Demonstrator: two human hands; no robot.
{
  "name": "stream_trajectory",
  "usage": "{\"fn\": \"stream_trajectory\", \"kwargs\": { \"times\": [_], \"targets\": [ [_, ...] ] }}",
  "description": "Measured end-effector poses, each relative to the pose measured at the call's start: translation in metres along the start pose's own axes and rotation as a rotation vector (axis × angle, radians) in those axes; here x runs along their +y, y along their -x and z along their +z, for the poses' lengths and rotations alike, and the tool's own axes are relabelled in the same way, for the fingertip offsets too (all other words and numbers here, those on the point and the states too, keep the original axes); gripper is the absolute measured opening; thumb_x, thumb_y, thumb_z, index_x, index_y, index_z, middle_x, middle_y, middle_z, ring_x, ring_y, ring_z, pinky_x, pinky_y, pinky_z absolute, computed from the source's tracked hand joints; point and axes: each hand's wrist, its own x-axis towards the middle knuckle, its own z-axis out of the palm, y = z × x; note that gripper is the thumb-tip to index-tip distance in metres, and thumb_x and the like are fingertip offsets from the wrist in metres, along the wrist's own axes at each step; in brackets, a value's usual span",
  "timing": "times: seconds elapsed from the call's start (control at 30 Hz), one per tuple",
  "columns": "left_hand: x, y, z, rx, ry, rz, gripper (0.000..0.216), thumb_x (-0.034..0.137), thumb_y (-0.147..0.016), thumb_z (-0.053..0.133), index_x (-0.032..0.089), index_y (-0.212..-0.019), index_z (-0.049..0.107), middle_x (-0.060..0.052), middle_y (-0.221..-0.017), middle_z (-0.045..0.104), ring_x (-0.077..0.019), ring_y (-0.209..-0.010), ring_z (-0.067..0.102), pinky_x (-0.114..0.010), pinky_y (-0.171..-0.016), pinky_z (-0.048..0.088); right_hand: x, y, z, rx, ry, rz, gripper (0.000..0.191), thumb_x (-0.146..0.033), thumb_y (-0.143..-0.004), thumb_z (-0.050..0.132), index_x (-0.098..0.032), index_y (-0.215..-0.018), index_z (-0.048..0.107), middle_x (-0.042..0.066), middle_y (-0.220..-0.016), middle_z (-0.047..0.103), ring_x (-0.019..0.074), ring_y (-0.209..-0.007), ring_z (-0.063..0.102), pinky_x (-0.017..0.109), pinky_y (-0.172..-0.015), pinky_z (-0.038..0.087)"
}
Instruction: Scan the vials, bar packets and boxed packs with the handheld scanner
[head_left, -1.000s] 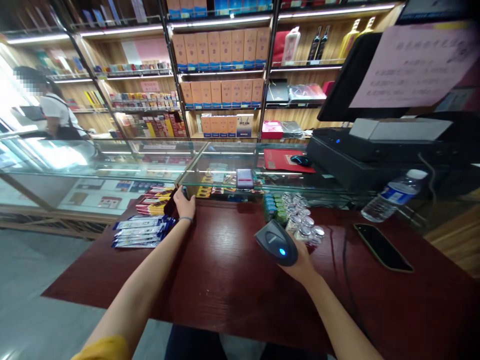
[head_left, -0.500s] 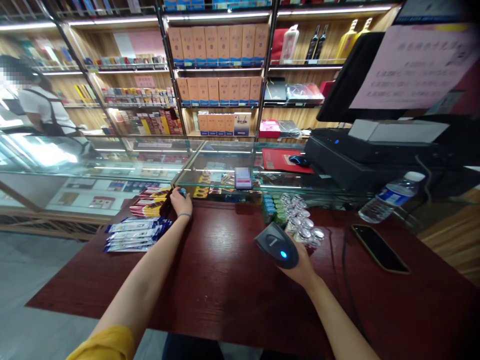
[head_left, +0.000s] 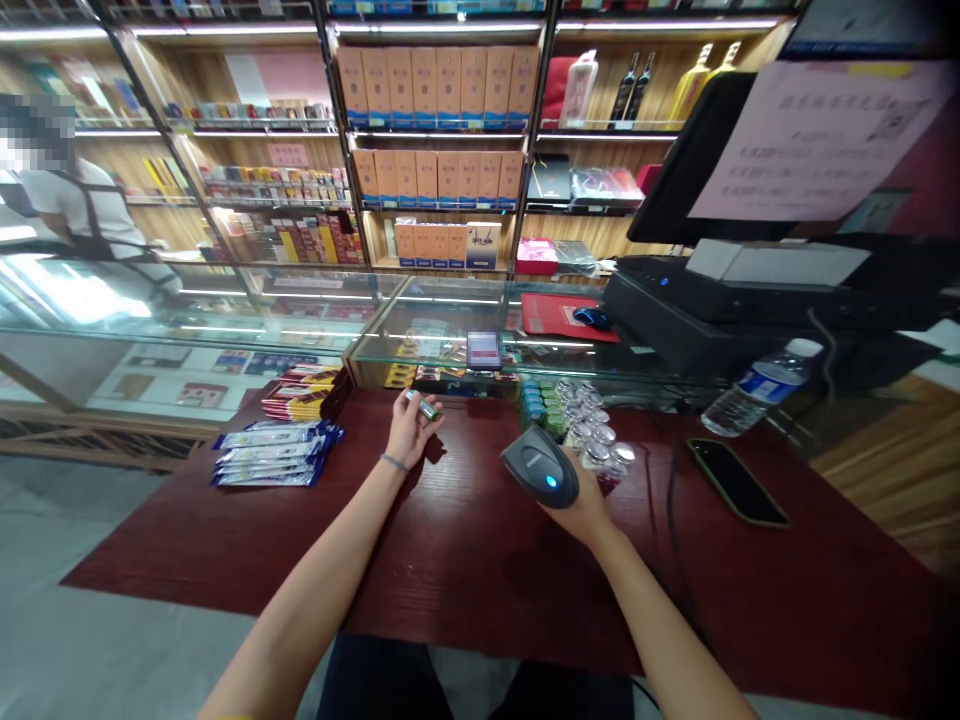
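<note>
My right hand [head_left: 586, 505] is wrapped round the handle of a dark barcode scanner [head_left: 534, 462], whose blue light is lit. The scanner's head points up and left over the dark red tabletop. In my left hand [head_left: 409, 438], palm turned up, lies a small green-and-white pack [head_left: 422, 405] gripped by the fingers; its exact kind is too small to read. Right of it stand rows of small blue packs [head_left: 532, 400], green packs [head_left: 555, 410] and silver-lidded jars [head_left: 598, 432], partly hidden by the scanner.
White-and-blue sachets [head_left: 270, 455] and red-and-yellow packs [head_left: 300, 392] lie at the left. A phone [head_left: 739, 482] and a water bottle [head_left: 761, 388] are at the right. A glass case [head_left: 442, 300] borders the back. A cable [head_left: 675, 540] crosses the table. A person [head_left: 97, 210] stands far left.
My left hand has moved right, away from the red-and-yellow packs, and turned palm up with the small green-and-white pack. The scanner has shifted only slightly.
</note>
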Motion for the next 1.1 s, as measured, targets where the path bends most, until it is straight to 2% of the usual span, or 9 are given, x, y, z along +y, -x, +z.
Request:
{"fn": "stream_trajectory", "kwargs": {
  "times": [0.13, 0.33, 0.53, 0.67, 0.83, 0.9, 1.0, 1.1],
  "targets": [
    [-0.003, 0.011, -0.005, 0.001, -0.101, -0.031, 0.054, 0.048, -0.086, 0.078, 0.031, -0.126, 0.046, -0.004, -0.113, 0.071, -0.0177, -0.088, 0.074, -0.033, -0.071, 0.063, -0.009, -0.002, -0.001, -0.096, 0.028, -0.035, 0.055, -0.026, -0.076, 0.069, -0.024, -0.130, 0.054, 0.005, -0.095, 0.079, 0.0253, -0.076, 0.078, 0.029, -0.063, 0.057],
    [0.005, 0.012, -0.012, -0.135, -0.115, -0.023, 0.061, 0.038, -0.084, 0.081, 0.032, -0.137, 0.051, -0.007, -0.123, 0.069, -0.0220, -0.104, 0.072, -0.042, -0.083, 0.064, -0.016, -0.004, 0.002, -0.264, 0.144, -0.040, 0.058, -0.021, -0.074, 0.069, -0.023, -0.129, 0.053, 0.006, -0.096, 0.080, 0.0268, -0.077, 0.079, 0.029, -0.065, 0.054],
    [0.004, 0.013, -0.012, -0.199, -0.221, 0.010, 0.069, 0.037, -0.081, 0.083, 0.033, -0.143, 0.053, -0.009, -0.129, 0.067, -0.0243, -0.106, 0.071, -0.042, -0.081, 0.065, -0.016, -0.004, 0.001, -0.367, 0.290, -0.040, 0.071, -0.017, -0.068, 0.072, -0.023, -0.135, 0.052, 0.006, -0.099, 0.081, 0.0297, -0.082, 0.080, 0.030, -0.067, 0.053],
    [0.002, 0.013, -0.014, -0.222, -0.250, 0.018, 0.071, 0.037, -0.080, 0.084, 0.033, -0.144, 0.054, -0.010, -0.128, 0.068, -0.0250, -0.107, 0.072, -0.042, -0.080, 0.065, -0.021, -0.005, 0.000, -0.386, 0.291, -0.063, 0.073, -0.018, -0.068, 0.073, -0.023, -0.137, 0.051, 0.004, -0.098, 0.081, 0.0291, -0.078, 0.080, 0.030, -0.066, 0.052],
    [0.002, 0.011, -0.015, -0.203, -0.256, -0.006, 0.071, 0.040, -0.080, 0.084, 0.033, -0.144, 0.054, -0.013, -0.132, 0.067, -0.0277, -0.108, 0.072, -0.050, -0.086, 0.063, -0.025, -0.006, -0.002, -0.416, 0.354, -0.109, 0.049, -0.021, -0.069, 0.072, -0.024, -0.116, 0.060, 0.004, -0.089, 0.081, 0.0293, -0.076, 0.080, 0.029, -0.063, 0.050],
    [0.002, 0.011, -0.015, -0.193, -0.262, -0.013, 0.072, 0.041, -0.080, 0.084, 0.033, -0.144, 0.054, -0.014, -0.134, 0.066, -0.0286, -0.109, 0.071, -0.052, -0.088, 0.062, -0.025, -0.007, -0.003, -0.420, 0.370, -0.112, 0.044, -0.021, -0.069, 0.072, -0.024, -0.112, 0.061, 0.004, -0.087, 0.082, 0.0288, -0.076, 0.079, 0.029, -0.063, 0.049],
    [0.002, 0.012, -0.014, -0.187, -0.258, 0.003, 0.073, 0.040, -0.079, 0.085, 0.033, -0.145, 0.054, -0.013, -0.132, 0.066, -0.0278, -0.109, 0.071, -0.050, -0.086, 0.063, -0.024, -0.007, -0.004, -0.399, 0.388, -0.112, 0.046, -0.021, -0.069, 0.073, -0.024, -0.113, 0.062, 0.004, -0.086, 0.081, 0.0293, -0.075, 0.079, 0.029, -0.062, 0.050],
    [0.003, 0.013, -0.013, -0.203, -0.225, 0.008, 0.073, 0.040, -0.080, 0.083, 0.034, -0.146, 0.052, -0.010, -0.130, 0.066, -0.0254, -0.108, 0.071, -0.047, -0.084, 0.064, -0.020, -0.006, -0.005, -0.351, 0.362, -0.138, 0.057, -0.020, -0.068, 0.072, -0.023, -0.124, 0.060, 0.005, -0.093, 0.082, 0.0291, -0.077, 0.080, 0.029, -0.064, 0.052]
  ]
}}
